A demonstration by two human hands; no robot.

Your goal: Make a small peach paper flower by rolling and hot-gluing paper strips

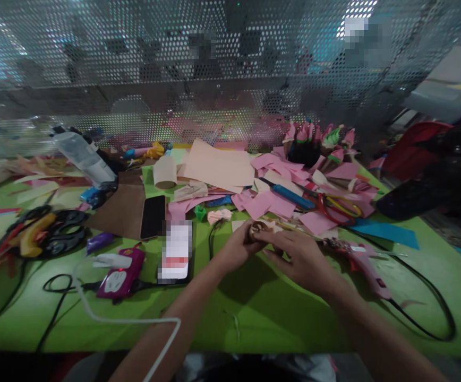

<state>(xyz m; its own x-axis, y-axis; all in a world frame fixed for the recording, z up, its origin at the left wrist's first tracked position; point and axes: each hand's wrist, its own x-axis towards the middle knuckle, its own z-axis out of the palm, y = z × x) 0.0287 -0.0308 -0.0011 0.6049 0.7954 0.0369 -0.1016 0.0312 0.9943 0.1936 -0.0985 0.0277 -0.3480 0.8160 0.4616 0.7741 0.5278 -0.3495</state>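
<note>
Left hand (236, 248) grasps a small brown curled strip (258, 226) above the green bench (262, 329), its loop opening upward, long axis unclear; the right hand (300, 255) reaches its edge, grip uncertain. Rightward lies a pink glue gun (368, 270).

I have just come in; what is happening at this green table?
A person is working with two bare hands over the bright green table. The left hand holds a small brown curled piece, and the right hand has its fingers at it; the material is hard to tell. A pink glue gun lies to the right, with flat pink paper pieces scattered beyond the hands.
</note>
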